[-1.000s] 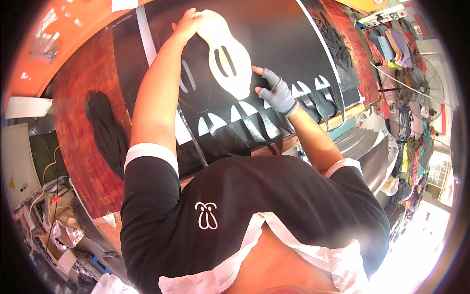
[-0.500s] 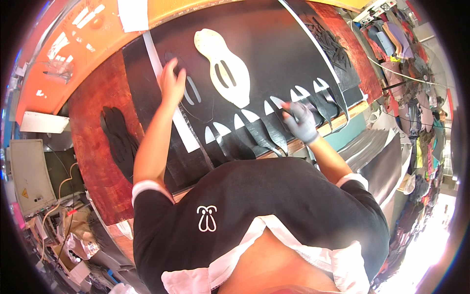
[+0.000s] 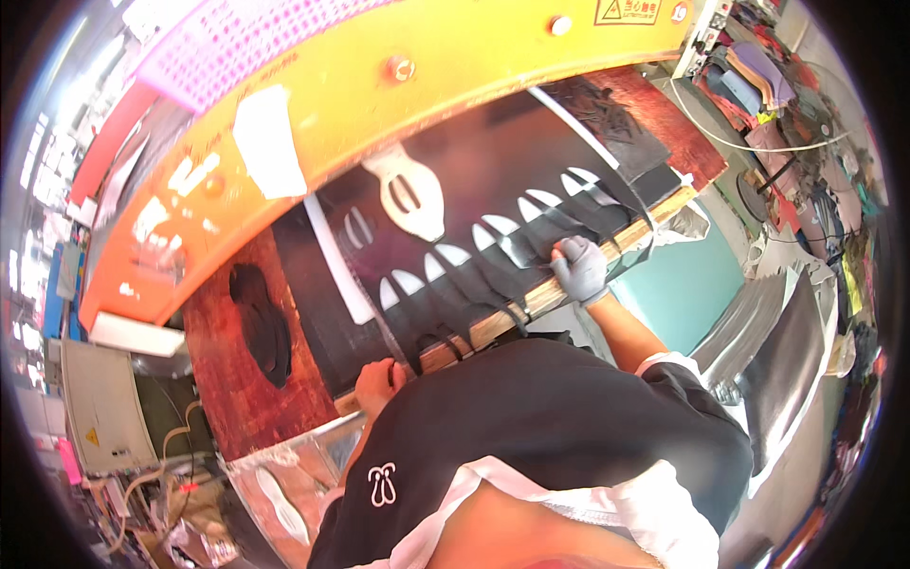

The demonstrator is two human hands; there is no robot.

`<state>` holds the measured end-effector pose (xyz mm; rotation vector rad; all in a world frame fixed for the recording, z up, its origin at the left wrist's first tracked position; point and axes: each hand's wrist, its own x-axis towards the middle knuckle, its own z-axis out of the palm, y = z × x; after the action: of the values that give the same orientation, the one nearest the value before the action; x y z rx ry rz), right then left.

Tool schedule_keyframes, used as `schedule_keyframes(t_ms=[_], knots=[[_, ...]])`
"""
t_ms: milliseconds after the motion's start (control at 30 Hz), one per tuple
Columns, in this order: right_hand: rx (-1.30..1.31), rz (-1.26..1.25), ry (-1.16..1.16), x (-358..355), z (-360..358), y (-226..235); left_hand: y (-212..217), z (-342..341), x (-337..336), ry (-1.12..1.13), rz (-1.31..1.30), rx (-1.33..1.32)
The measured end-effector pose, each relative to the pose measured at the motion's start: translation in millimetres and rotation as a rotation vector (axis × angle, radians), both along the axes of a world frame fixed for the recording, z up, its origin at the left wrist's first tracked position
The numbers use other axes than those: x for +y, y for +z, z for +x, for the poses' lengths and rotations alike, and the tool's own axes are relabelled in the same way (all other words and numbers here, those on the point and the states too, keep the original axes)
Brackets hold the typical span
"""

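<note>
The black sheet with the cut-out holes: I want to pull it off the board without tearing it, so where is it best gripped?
Probably the near edge, from the person's side. The black sheet overhangs the wooden board edge there; the left hand and gloved right hand already rest on it. The strips between holes look weak.

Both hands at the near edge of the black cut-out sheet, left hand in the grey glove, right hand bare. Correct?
Not quite. The head view shows the grey glove on the right hand; the left hand is bare. Both are at the near edge of the black cut-out sheet.
</note>
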<state>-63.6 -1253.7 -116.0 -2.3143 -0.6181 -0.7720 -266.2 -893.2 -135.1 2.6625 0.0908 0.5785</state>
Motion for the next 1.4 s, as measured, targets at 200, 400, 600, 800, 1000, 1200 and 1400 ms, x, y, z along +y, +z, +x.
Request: schedule_keyframes(t_ms=[200,400,600,800,1000,1200,1400], knots=[[0.094,-0.019,0.044,-4.5,4.3,-9.0,-13.8,-3.6,-24.4,0.145,0.143,-0.234],[0.042,0.585,0.118,-63.4,97.6,47.1,-58.1,13.6,-17.9,0.158,0.217,-0.37],[0.054,0.545,-0.176,-124.1,207.7,75.1,-105.4,29.2,-6.1,0.336,0.329,-0.334],[0.161,-0.265,0.251,-121.2,134.9,-45.9,-107.6,47.4,-26.3,0.234,0.294,-0.26],[0.218,-0.181,0.055,-96.2,87.0,-67.1,-102.6,32.5,-28.0,0.269,0.296,-0.222],[0.216,-0.498,0.002,-134.6,99.6,-68.9,-102.8,9.4,-12.0,0.294,0.349,-0.185],[0.29,-0.806,0.013,-124.5,135.0,-55.1,-80.1,23.8,0.6,0.371,0.303,-0.025]])
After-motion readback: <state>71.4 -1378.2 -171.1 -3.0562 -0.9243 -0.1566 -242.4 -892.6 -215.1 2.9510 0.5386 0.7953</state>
